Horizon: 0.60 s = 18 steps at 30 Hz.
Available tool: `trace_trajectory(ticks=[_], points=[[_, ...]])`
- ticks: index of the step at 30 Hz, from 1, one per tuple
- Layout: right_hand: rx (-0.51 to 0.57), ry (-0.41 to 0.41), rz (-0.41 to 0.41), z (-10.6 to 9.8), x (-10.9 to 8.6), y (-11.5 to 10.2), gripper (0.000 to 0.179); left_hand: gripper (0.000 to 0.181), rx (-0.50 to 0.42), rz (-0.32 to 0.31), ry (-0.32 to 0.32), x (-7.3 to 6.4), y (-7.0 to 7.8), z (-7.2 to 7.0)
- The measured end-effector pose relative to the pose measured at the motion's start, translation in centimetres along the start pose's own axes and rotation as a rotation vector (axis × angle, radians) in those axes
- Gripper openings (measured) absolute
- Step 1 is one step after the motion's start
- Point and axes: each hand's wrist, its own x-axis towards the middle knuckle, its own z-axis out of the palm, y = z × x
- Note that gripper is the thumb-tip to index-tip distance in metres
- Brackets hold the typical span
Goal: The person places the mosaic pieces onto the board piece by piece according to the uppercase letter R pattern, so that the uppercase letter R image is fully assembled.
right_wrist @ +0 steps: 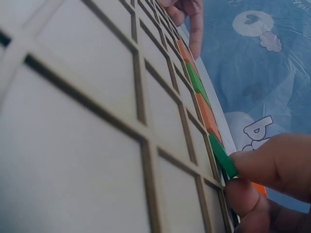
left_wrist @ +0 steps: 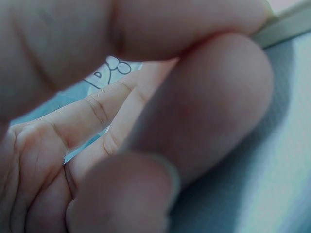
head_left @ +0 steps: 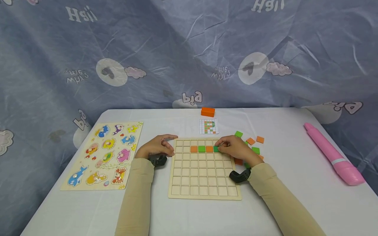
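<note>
1. Green tile is pinched by an edge between thumb and finger of the right hand, just right of centre in the head view. Being square, it has no long axis.
2. In the right wrist view it slants at the grid of the wooden board, its gripped side seemingly raised; whether an edge sits in the cell cannot be told.
3. Just left of it in the head view lies an orange tile, ending a row of three seated tiles. Squaring up with that neighbour seems the relation that matters.
4. Loose tiles lie around the right hand, right of the board.
5. Farther left, the left hand holds nothing, fingers loose, index at the board's upper-left corner; the right hand is clearly nearer the tile.
6. Beyond the board, upper centre, lies the pattern card.
</note>
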Motion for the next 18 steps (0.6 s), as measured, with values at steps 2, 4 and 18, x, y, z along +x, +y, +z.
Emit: trace_trajectory(ticks=[2,4,18], points=[[-0.012,0.002,-0.004,0.03,0.01,-0.03,0.019,0.085,-0.001,0.007,-0.003,0.01,-0.06,-0.08],[-0.021,0.004,-0.006,0.04,0.02,-0.03,0.019,0.085,0.001,0.014,-0.004,0.0,-0.09,-0.14],[0.032,0.002,-0.048,-0.36,-0.39,0.7,0.022,0.085,-0.003,0.001,-0.005,0.09,-0.12,-0.12]])
